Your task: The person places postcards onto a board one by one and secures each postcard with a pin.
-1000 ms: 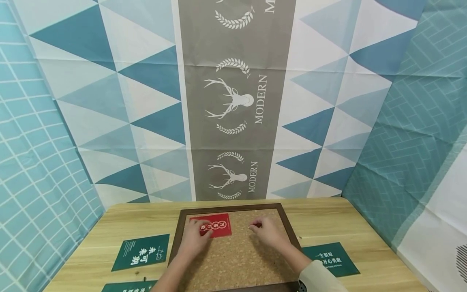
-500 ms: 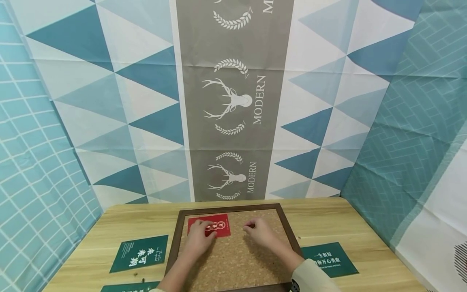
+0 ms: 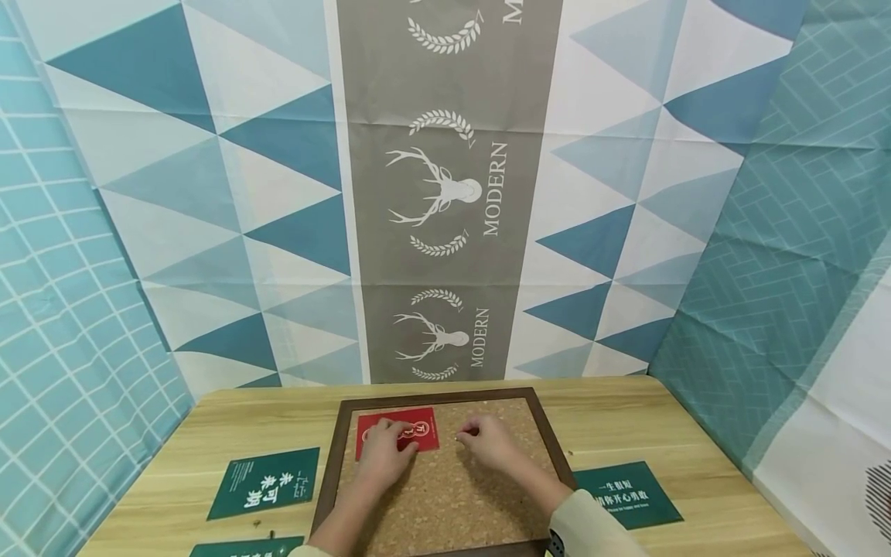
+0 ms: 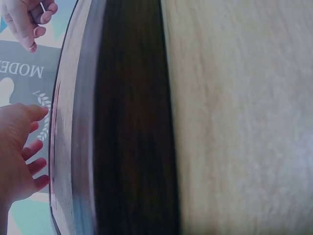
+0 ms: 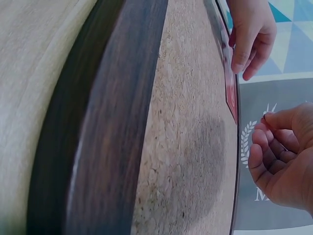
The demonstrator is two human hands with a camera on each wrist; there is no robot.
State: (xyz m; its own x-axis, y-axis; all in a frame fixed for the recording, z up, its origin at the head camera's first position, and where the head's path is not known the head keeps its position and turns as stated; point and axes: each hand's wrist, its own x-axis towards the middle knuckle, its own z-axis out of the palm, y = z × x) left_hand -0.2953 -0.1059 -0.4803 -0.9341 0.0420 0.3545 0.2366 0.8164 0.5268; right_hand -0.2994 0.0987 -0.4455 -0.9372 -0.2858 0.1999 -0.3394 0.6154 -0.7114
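A red card (image 3: pixel 428 435) with pale round characters lies at the upper left of a cork board (image 3: pixel 445 503) in a dark wooden frame. On this card rests my left hand (image 3: pixel 381 455), its fingers spread and covering the card's left part. Just right of the card, above bare cork, my right hand (image 3: pixel 493 445) pinches a tiny pin (image 5: pixel 264 116) between thumb and forefinger; its exact kind is too small to tell. Both hands also show in the left wrist view, the left hand (image 4: pixel 17 152) nearer with fingertips at the card's edge.
Green cards with white writing lie on the wooden table (image 3: pixel 612 410): one card (image 3: pixel 264 483) left of the board, another card (image 3: pixel 244 548) below it, a third card (image 3: pixel 629 495) at the right. Small dark bits (image 3: pixel 271 534) lie beside them. A patterned cloth backdrop (image 3: pixel 445 193) rises behind.
My right hand has moved left, closer to the red card, still pinching the pin. The left hand has slid slightly right over the card, which stays about where it was.
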